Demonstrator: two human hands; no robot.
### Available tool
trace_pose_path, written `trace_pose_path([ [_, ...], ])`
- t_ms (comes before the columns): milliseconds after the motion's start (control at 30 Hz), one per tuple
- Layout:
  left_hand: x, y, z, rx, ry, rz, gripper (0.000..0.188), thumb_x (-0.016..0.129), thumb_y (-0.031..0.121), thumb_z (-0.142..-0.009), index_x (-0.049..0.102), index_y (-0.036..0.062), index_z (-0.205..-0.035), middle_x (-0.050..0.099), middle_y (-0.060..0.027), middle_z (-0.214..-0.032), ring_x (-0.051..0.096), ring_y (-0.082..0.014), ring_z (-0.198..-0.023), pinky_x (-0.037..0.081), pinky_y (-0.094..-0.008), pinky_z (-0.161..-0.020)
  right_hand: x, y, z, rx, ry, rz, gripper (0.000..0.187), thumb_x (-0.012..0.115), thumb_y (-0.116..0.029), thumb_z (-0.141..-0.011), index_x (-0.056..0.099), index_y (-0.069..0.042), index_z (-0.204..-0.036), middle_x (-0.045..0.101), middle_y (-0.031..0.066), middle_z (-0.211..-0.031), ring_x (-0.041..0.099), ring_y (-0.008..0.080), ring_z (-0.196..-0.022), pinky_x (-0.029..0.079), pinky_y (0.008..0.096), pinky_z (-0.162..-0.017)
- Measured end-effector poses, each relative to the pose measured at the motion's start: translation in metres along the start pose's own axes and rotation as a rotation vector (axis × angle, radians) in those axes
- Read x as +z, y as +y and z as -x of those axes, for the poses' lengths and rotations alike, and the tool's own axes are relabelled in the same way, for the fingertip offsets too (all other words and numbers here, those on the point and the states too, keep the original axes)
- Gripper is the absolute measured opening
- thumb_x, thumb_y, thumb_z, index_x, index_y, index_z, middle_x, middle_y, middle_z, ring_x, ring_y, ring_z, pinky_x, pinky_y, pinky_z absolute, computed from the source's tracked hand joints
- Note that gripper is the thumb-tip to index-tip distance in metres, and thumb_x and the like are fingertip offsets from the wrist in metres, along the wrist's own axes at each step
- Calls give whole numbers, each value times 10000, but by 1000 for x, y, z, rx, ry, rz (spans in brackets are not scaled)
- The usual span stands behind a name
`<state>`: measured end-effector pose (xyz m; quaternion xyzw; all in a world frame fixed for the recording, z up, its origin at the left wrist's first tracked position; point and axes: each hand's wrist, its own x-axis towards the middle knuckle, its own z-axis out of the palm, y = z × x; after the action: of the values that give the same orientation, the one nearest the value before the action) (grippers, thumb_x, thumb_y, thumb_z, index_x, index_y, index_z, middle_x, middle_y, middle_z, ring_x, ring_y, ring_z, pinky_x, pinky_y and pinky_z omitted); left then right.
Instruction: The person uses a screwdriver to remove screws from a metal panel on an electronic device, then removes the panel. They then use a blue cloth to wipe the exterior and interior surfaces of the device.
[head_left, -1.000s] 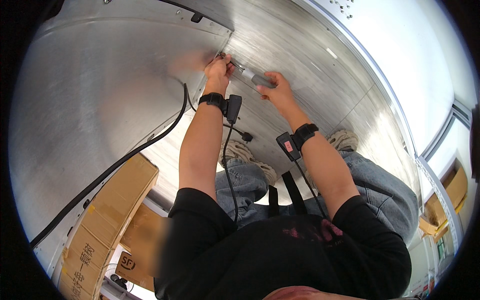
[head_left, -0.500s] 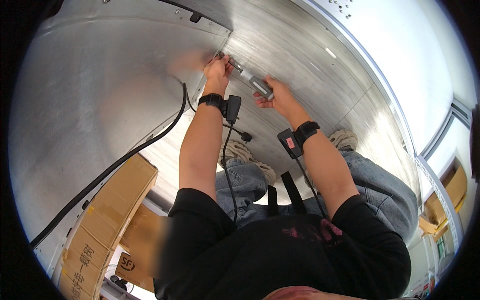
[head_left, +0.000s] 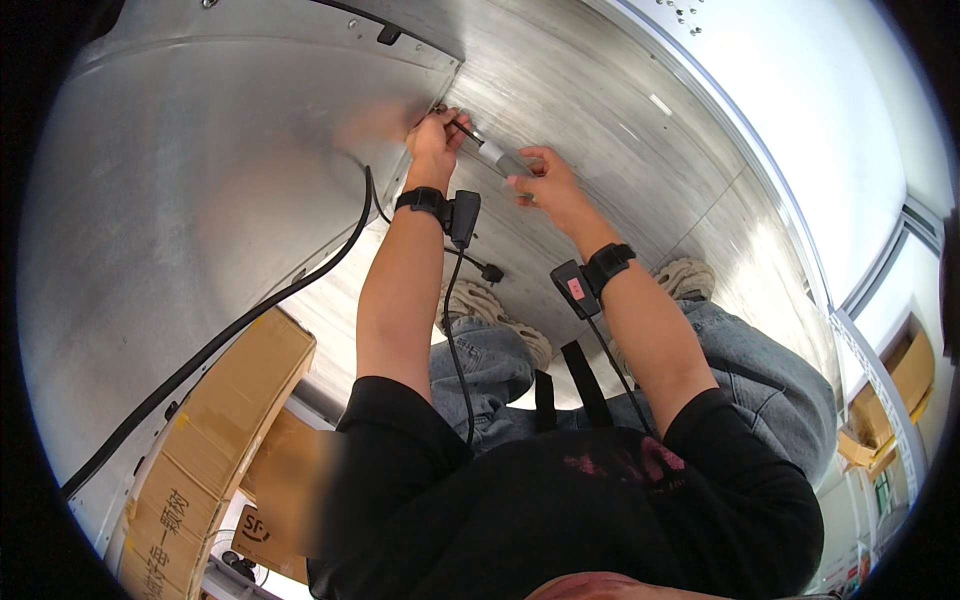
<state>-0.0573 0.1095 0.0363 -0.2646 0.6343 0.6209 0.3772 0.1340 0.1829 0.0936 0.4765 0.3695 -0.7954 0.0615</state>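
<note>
A screwdriver (head_left: 503, 160) with a thick grey handle slants up to the left, and its thin dark shaft runs toward the edge of a large metal panel (head_left: 250, 150). My right hand (head_left: 556, 190) holds the back end of the handle, thumb on one side and fingers on the other. Close to the shaft's tip, my left hand (head_left: 434, 137) is closed in a pinch against the panel's edge, near its far corner. Whatever lies between the left fingertips is hidden, and so is the very tip of the screwdriver.
A thick black cable (head_left: 230, 332) crosses the panel. A cardboard box (head_left: 215, 440) stands at the lower left. Past the wood-look floor (head_left: 610, 110), a white surface (head_left: 800, 110) rises on the right, with several small metal pieces (head_left: 683, 12) on it. A black plug (head_left: 491, 273) lies near my feet.
My right hand has shifted slightly and changed its hold, its fingers now more spread about the screwdriver's handle. The left hand stays at the panel's edge.
</note>
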Motion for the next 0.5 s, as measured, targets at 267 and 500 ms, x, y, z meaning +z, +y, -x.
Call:
trace_pose_path([
  [267, 6, 1, 8, 4, 39, 49, 104, 524, 123, -926, 559, 32, -891, 605, -81, -756, 626, -222, -663, 538, -349, -602, -4, -2, -5, 145, -107, -23, 476, 680, -118, -839, 477, -40, -1263, 530, 131, -1133, 601, 197, -834, 543, 318, -623],
  [500, 0, 3, 6, -67, -10, -11, 137, 453, 130, -927, 557, 41, -936, 596, -77, -763, 608, -210, -694, 528, -342, -652, -4, 24, -10, -123, -21, 223, 455, 687, -41, -799, 536, -35, -1228, 562, 108, -1072, 575, 175, -843, 511, 306, -634],
])
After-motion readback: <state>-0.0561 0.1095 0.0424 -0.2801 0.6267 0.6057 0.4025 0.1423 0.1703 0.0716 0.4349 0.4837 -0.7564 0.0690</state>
